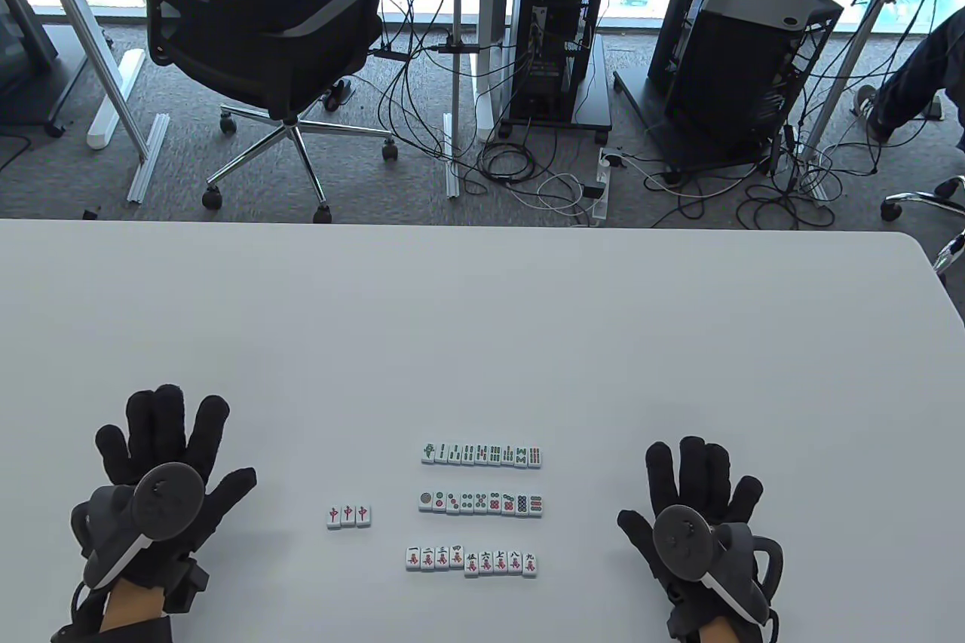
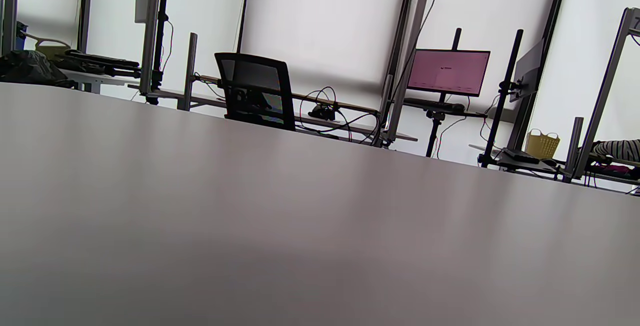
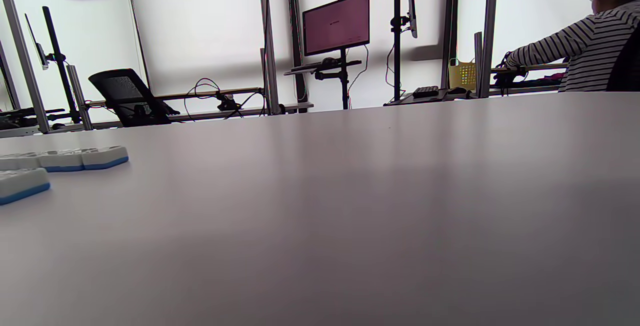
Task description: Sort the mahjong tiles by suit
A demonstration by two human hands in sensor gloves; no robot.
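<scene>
Both gloved hands lie flat on the white table (image 1: 482,341) near its front edge, palms down, fingers straight and spread wide, holding nothing. Left hand (image 1: 162,481) rests well to the left of the tiles; right hand (image 1: 697,507) rests to their right. Neither touches a tile.

Between the hands the mahjong tiles sit face up in sorted groups. Closest to the left hand is a short group of three red-character tiles (image 1: 349,515), touching side by side. To the right of it, three longer rows are stacked front to back and set apart from one another: the bamboo row (image 1: 482,454) farthest from the person, the circle row (image 1: 481,503) in the middle, and the character row (image 1: 472,561) nearest. In the character row the right part sits slightly lower than the left part.

From the right wrist view, the ends of two tile rows (image 3: 65,159) show at the left edge, white tops over blue bases. Beyond the table stand a black office chair (image 1: 256,47), computer towers (image 1: 554,47) and loose cables on grey carpet.
</scene>
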